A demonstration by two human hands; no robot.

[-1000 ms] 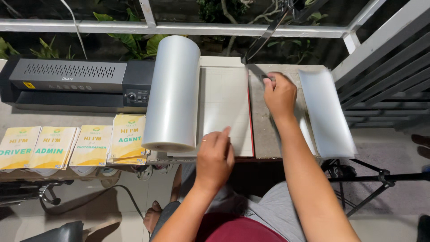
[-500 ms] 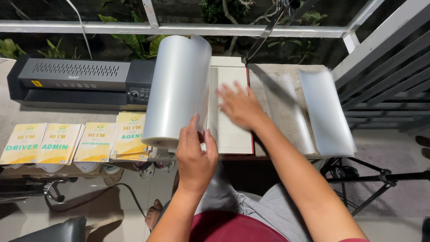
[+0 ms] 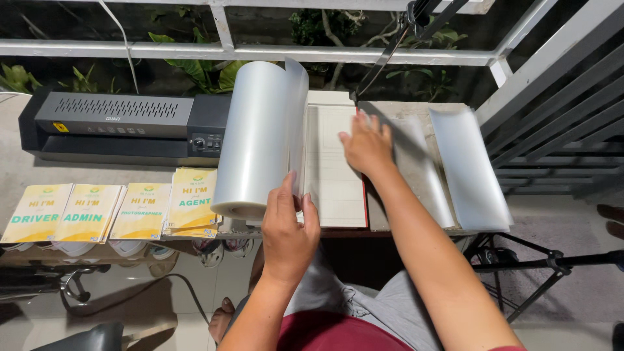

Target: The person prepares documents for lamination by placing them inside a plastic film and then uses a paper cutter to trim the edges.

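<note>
So my left hand (image 3: 287, 229) is gripping the near end of the clear film roll (image 3: 257, 140), fingers curled on its loose edge; my right hand (image 3: 366, 146) is lying flat, fingers spread, on the paper cutter board (image 3: 335, 188); the roll is sitting beside the black laminator (image 3: 123, 127), yellow cards (image 3: 97, 211) lined up below it.

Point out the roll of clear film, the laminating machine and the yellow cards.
roll of clear film (image 3: 257, 136), head view, middle of its curved side.
laminating machine (image 3: 117, 123), head view, grey top cover.
yellow cards (image 3: 84, 211), head view, face of the second card from the left.
</note>
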